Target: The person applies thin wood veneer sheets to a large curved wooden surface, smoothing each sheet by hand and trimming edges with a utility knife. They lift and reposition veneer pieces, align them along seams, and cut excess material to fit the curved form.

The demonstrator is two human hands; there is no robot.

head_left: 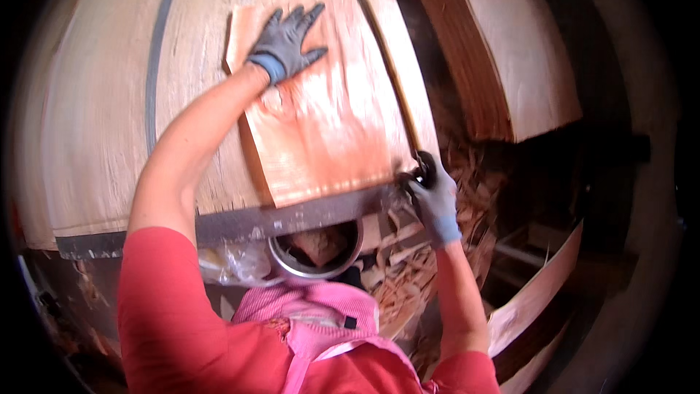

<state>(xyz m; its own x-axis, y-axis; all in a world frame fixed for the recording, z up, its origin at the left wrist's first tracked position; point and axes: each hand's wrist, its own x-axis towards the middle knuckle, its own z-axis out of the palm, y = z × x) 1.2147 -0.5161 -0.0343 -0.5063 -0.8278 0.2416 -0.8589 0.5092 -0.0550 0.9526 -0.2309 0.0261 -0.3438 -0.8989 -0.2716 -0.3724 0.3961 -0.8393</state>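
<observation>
A thin reddish wood veneer sheet (328,138) lies on a pale wooden work surface (95,124), its near edge by the dark front bar (226,226). My left hand (284,42), in a grey glove with a blue cuff, rests flat on the sheet's far part with fingers spread. At the surface's near right corner, my right hand (435,193) is closed, its thumb and fingers bent together. Something dark shows at those fingers, but I cannot make out what they hold. A narrow dark strip (390,66) runs along the sheet's right side up to that hand.
A stack of veneer sheets (529,44) stands off to the right. Wood scraps (408,284) litter the floor. Below the front bar are a round metal bowl (315,275) and clear plastic (244,264). A curved veneer piece (536,306) leans at lower right.
</observation>
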